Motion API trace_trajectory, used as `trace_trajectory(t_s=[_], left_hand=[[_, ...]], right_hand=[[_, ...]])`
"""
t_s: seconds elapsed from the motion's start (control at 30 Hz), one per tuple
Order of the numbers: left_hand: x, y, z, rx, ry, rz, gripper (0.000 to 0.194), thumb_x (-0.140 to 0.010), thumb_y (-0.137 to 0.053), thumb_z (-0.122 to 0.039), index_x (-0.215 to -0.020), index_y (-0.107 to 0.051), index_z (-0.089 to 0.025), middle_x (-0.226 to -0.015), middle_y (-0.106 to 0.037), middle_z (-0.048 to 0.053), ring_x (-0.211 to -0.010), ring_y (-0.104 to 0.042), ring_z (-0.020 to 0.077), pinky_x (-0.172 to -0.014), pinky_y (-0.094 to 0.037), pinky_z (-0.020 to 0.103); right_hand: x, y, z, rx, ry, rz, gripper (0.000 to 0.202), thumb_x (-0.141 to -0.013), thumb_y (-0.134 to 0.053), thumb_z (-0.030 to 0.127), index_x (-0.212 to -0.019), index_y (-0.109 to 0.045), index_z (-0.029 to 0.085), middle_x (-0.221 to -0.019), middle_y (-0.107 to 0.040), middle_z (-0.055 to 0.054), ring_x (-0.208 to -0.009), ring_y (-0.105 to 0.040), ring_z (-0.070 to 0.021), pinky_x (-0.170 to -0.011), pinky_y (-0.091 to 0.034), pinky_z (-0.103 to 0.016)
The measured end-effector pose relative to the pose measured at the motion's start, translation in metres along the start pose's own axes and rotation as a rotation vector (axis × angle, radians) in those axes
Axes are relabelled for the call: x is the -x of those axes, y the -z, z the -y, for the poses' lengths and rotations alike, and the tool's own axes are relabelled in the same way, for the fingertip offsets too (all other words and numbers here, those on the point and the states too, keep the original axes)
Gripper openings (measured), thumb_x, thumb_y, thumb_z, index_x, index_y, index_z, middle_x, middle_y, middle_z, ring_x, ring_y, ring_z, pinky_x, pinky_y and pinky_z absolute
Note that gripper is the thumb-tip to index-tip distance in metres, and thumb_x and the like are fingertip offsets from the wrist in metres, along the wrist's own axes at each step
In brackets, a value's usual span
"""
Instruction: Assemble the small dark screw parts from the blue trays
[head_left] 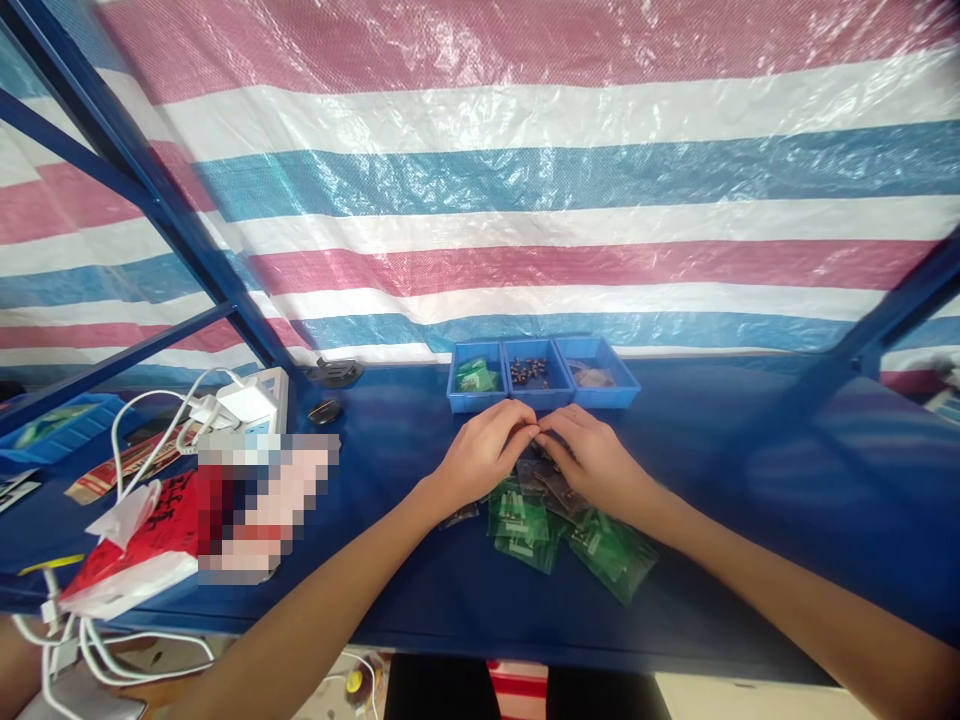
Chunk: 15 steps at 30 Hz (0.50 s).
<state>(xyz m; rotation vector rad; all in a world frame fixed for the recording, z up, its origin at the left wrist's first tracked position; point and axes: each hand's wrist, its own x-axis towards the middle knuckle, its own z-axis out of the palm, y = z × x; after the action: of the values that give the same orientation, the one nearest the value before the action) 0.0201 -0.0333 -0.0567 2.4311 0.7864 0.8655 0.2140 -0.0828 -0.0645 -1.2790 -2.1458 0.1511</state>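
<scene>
My left hand (487, 445) and my right hand (589, 455) meet in front of the blue bins, thumbs and fingertips pinched together. What lies between the fingertips is too small and covered to make out. Right below them is a pile of small clear bags (559, 487) with dark contents, partly hidden by my right hand. Green packets (521, 530) in clear plastic lie under and in front of these, and another green packet (615, 550) is by my right wrist. Part of a small clear bag (459, 516) shows beside my left wrist.
Three joined blue bins (541, 400) hold green packets (477, 376), small brass-and-dark parts (529, 372) and clear bags (591, 376). Leftward are a power strip (274, 400) with white cables, a red-and-white bag (161, 530) and a dark round object (325, 412). Blue frame posts (187, 245) flank the blue table (750, 480).
</scene>
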Motion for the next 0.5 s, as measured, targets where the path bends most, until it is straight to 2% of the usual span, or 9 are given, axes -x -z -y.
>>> trace_trajectory(t_s=[0.17, 0.27, 0.4, 0.5], left_hand=[[0.0015, 0.0022, 0.0012, -0.077, -0.067, -0.013, 0.015, -0.104, -0.046, -0.026, -0.112, -0.058, -0.022, -0.103, -0.062, 0.004, -0.086, -0.060, 0.0169, -0.072, -0.046, 0.028], [0.0017, 0.0024, 0.0035, -0.106, -0.099, -0.021, 0.019, -0.100, -0.052, -0.023, -0.119, -0.056, -0.023, -0.109, -0.062, 0.005, -0.093, -0.062, 0.0177, -0.073, -0.048, 0.027], [0.0019, 0.0025, 0.0043, -0.164, -0.100, -0.041, 0.010, -0.100, -0.054, -0.026, -0.108, -0.056, -0.022, -0.103, -0.061, 0.003, -0.090, -0.061, 0.0168, -0.073, -0.046, 0.027], [0.0022, 0.0034, 0.0022, -0.190, -0.110, -0.033, 0.012, -0.102, -0.052, -0.032, -0.103, -0.056, -0.021, -0.098, -0.061, 0.003, -0.088, -0.060, 0.0169, -0.072, -0.044, 0.027]], right_hand=[[0.0002, 0.0004, -0.0003, -0.064, -0.051, -0.041, 0.018, -0.105, -0.045, 0.024, -0.099, -0.062, 0.020, -0.095, -0.068, -0.008, -0.088, -0.060, -0.0242, -0.073, -0.048, -0.038], [-0.0001, 0.0014, 0.0006, -0.065, -0.040, -0.085, 0.016, -0.104, -0.047, 0.023, -0.101, -0.062, 0.020, -0.094, -0.068, -0.007, -0.089, -0.060, -0.0238, -0.073, -0.047, -0.036], [-0.0008, 0.0032, 0.0056, -0.014, 0.069, -0.117, 0.020, -0.105, -0.044, 0.021, -0.095, -0.060, 0.020, -0.091, -0.067, -0.008, -0.087, -0.058, -0.0238, -0.077, -0.047, -0.038], [-0.0019, 0.0068, 0.0079, 0.006, 0.093, -0.158, 0.022, -0.105, -0.042, 0.021, -0.093, -0.061, 0.021, -0.091, -0.068, -0.008, -0.086, -0.058, -0.0244, -0.078, -0.048, -0.040]])
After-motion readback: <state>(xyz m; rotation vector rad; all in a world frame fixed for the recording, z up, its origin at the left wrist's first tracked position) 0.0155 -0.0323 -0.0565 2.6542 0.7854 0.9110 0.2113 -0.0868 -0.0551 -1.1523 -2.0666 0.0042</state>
